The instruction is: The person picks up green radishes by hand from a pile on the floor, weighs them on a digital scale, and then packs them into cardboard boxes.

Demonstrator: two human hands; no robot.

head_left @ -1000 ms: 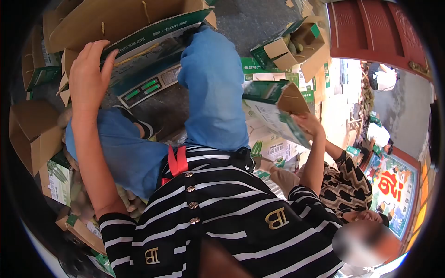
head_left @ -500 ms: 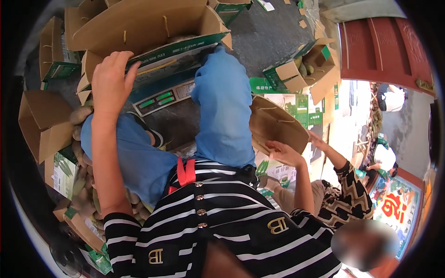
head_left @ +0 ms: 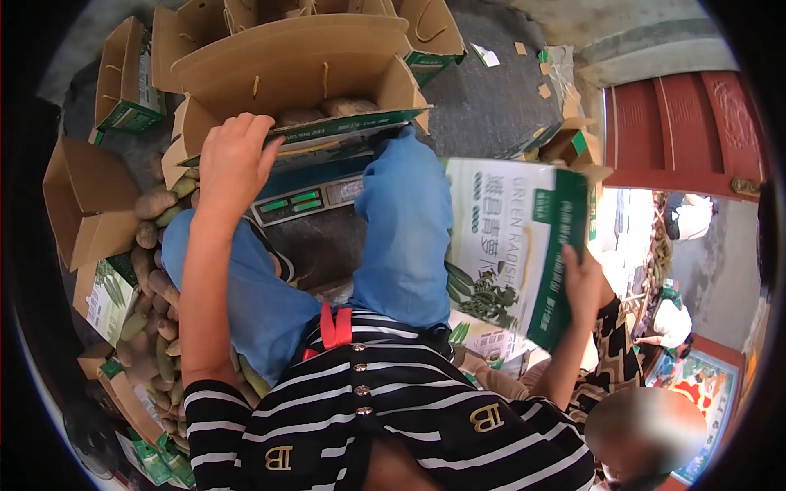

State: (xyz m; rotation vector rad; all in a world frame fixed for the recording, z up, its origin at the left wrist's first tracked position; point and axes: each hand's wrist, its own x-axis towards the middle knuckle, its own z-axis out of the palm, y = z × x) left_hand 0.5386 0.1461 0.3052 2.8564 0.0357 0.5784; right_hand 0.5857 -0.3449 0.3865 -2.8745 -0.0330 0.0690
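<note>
My left hand (head_left: 237, 155) is at the near left edge of an open cardboard box (head_left: 295, 53), its fingers bent over the rim and the thumb apart. Radishes (head_left: 348, 107) lie inside this box. It stands on a scale (head_left: 308, 201) with green displays, in front of my knees. My right hand (head_left: 583, 282) grips the green edge of a flat-looking carton (head_left: 499, 237) printed "GREEN RADISH", held beside my right leg. Its printed side faces up toward me.
Green radishes (head_left: 155, 303) are piled by my left leg. Open boxes (head_left: 90, 204) stand at the left, with more behind the scale. A co-worker in a patterned sleeve (head_left: 610, 335) is close on my right. Cardboard scraps (head_left: 520, 49) lie on the dark floor.
My right hand was apart from the carton, with fingers spread; now it holds the carton, which has turned from its brown inside to its printed side. My left hand remains at the box rim.
</note>
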